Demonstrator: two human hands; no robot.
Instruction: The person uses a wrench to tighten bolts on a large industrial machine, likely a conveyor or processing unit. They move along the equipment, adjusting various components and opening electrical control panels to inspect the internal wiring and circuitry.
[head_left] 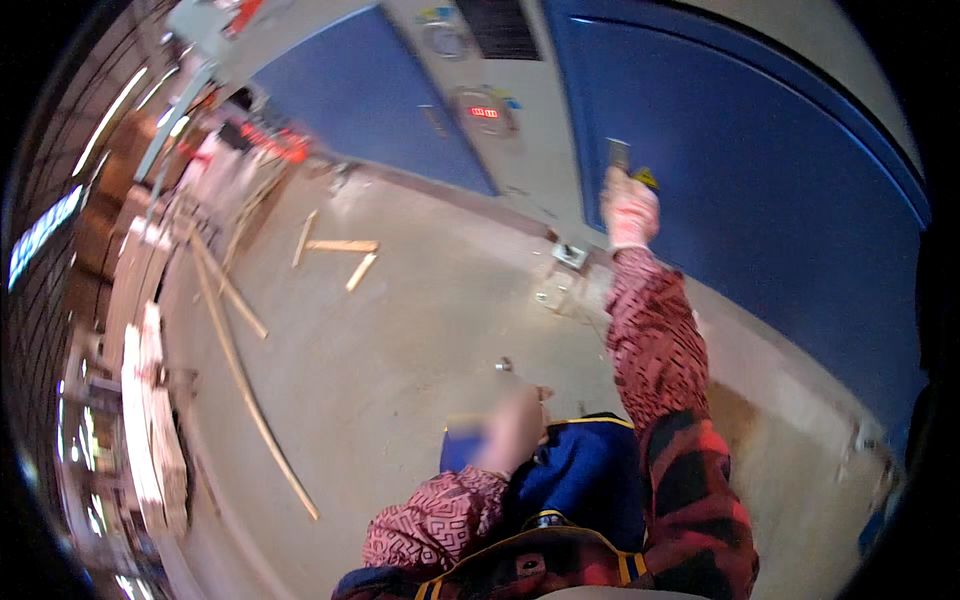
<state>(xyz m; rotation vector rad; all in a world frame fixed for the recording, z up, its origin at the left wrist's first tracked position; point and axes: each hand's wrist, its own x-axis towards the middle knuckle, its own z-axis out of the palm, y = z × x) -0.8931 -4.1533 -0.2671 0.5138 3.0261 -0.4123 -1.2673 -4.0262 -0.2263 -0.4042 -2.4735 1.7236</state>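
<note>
My right hand (630, 208), in a pinkish-white glove, is stretched out ahead to the left edge of a large blue metal door (740, 170). Its fingers are closed at the metal door handle (619, 153), whose upper end shows above them. Just beside the fingers is a small yellow and black triangular sticker (647, 179). Low in front of my body, over a blue apron (585, 465) with yellow edging, is my left hand (518, 425). It is smeared, so its fingers and anything in them cannot be made out. Patterned red sleeve covers are on both forearms.
A second blue door (375, 90) stands farther left, and between the two is a panel with a red digital display (485, 112). Short wooden strips (342, 246) and a long thin stick (250, 400) lie on the concrete floor. Stacked timber (150, 420) lines the left side.
</note>
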